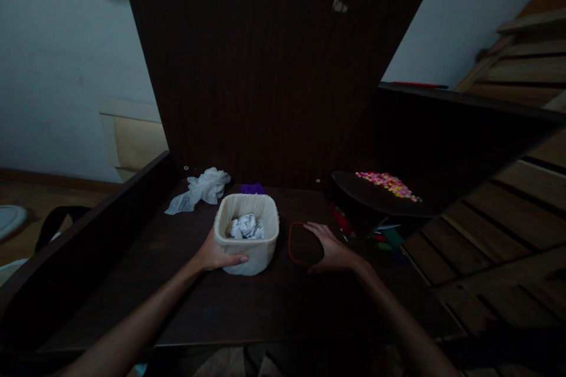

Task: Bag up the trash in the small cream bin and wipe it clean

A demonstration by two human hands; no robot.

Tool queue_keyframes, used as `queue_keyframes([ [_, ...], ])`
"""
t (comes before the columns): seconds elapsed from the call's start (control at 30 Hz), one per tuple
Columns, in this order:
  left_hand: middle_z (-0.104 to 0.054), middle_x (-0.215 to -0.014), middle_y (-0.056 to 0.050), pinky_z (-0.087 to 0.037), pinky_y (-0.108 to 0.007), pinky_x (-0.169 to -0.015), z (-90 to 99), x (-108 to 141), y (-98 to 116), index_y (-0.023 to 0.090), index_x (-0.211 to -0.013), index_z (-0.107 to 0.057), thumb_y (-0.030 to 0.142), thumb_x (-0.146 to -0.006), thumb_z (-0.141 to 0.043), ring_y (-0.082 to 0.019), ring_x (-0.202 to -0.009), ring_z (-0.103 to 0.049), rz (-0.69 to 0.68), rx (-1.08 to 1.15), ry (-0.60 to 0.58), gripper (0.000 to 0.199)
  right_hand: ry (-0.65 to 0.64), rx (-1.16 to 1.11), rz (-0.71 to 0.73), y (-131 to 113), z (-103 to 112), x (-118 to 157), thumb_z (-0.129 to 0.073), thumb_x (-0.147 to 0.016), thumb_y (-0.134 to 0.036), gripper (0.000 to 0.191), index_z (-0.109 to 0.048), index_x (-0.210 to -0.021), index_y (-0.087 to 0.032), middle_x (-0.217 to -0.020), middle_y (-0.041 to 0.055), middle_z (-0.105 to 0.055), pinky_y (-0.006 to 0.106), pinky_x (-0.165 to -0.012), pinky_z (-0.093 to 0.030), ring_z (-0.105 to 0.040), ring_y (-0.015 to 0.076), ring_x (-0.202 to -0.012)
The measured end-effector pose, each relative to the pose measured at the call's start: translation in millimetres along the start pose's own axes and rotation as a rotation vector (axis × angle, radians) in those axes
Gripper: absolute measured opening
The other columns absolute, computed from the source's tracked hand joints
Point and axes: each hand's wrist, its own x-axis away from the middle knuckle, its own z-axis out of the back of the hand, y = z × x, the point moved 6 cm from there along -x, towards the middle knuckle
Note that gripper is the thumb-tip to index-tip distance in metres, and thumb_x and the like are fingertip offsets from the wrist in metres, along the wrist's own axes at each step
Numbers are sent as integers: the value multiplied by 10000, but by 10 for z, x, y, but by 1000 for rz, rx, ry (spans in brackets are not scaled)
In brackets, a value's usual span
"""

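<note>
A small trash bin (250, 256) stands upright on the dark desk, with a pale liner folded over its rim and crumpled, printed paper (246, 227) inside. My left hand (216, 254) grips the bin's left side, thumb across the front and fingers mostly hidden behind it. To the right, my right hand (329, 248) curves around the right side of a reddish-brown rounded-square ring (290, 241). Thumb and fingertips meet the ring's near and far edges; it sits apart from the bin.
Behind the bin lie a crumpled whitish plastic bag (206, 187) and a purple item (252, 188). A shelf (349, 188) at right carries small colourful pieces (389, 184). A raised side board (88, 235) borders the desk (194, 312) on the left; a tall dark panel (265, 88) rises behind.
</note>
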Motion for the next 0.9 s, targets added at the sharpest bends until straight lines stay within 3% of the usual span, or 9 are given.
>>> queue_keyframes([
  [0.13, -643, -1294, -198, -415, -659, -1126, 25, 4, 1, 143, -1460, -443, 617, -504, -919, -436, -1271, -585, -23, -22, 37, 1168, 233, -88, 12, -162, 462, 55, -886, -552, -522, 1104, -421, -1499, -200, -1539, 188, -413, 600, -1199, -278, -374, 390, -1437],
  [0.27, -630, -1314, -191, -415, -658, -1128, 32, 11, -4, 147, -1465, -433, 590, -503, -931, -433, -1269, -582, -46, -44, 60, 1170, 322, -236, 238, -819, 911, 42, -850, -628, -578, 1059, -378, -1499, -205, -1507, 178, -429, 559, -1166, -352, -445, 354, -1386],
  [0.4, -597, -1357, -191, -388, -656, -1148, 1, 5, 54, 159, -1487, -386, 568, -525, -929, -423, -1315, -544, -89, -1, 63, 1177, 235, -92, 486, -1713, 939, -105, -897, -550, -609, 1157, -382, -1508, -214, -1523, 171, -432, 556, -1172, -343, -408, 362, -1403],
  [0.5, -580, -1374, -191, -352, -661, -1167, -25, -1, 122, 160, -1493, -359, 560, -552, -921, -424, -1332, -525, -134, 61, 62, 1167, 162, 44, 599, -2141, 791, -268, -899, -551, -603, 1149, -402, -1510, -214, -1520, 160, -452, 535, -1184, -334, -404, 346, -1395],
  [0.67, -549, -1406, -185, -413, -652, -1125, -52, -7, 156, 195, -1476, -371, 488, -567, -933, -428, -1319, -529, -138, 103, 28, 1109, 56, 171, 581, -2248, 605, -500, -881, -588, -583, 1106, -415, -1514, -198, -1503, 166, -462, 549, -1148, -363, -412, 354, -1355],
  [0.9, -510, -1421, -170, -391, -646, -1145, -44, 11, 98, 211, -1482, -335, 472, -553, -943, -426, -1338, -499, -147, 86, 46, 1140, 36, 147, 569, -2212, 589, -499, -882, -586, -568, 1107, -405, -1517, -209, -1489, 152, -480, 526, -1137, -371, -435, 343, -1328],
])
